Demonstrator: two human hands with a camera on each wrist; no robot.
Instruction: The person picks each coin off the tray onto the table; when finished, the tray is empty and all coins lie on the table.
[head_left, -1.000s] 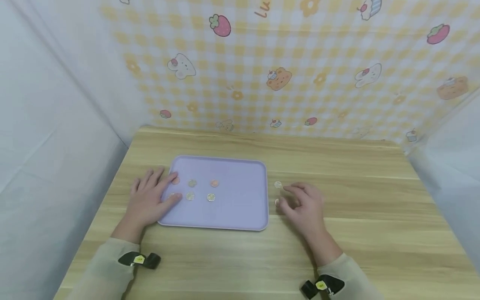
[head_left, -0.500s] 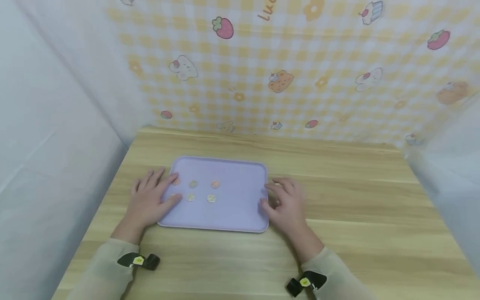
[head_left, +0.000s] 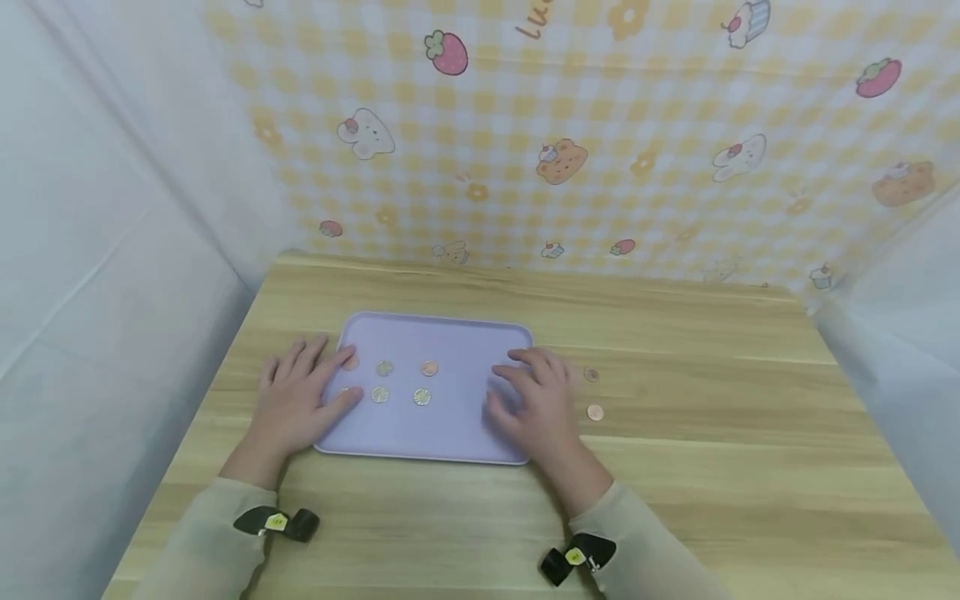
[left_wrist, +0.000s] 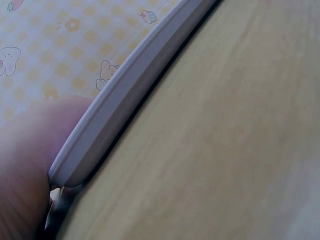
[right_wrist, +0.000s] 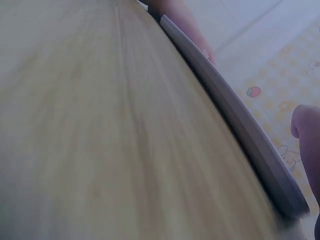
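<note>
On the wooden table lies a lilac tray bearing several coins, among them a copper coin and a silvery coin. My left hand rests over the tray's left edge with fingers spread. Its index fingertip touches another copper coin, and its thumb partly covers a further one. Across the right edge, my right hand hovers with bent, parted fingers, and no coin shows between them. Past that hand, two copper coins, an upper one and a lower one, lie on the table.
The wooden table stretches to the right of the tray. Behind it hangs a yellow checked cloth, with pale curtains on both sides. Each sleeve carries a strapped wrist camera, the left one and the right one.
My right hand has moved left from beside the tray to over its right part. Two copper coins have come into view behind it, while two silvery ones are hidden. The left hand stays put.
</note>
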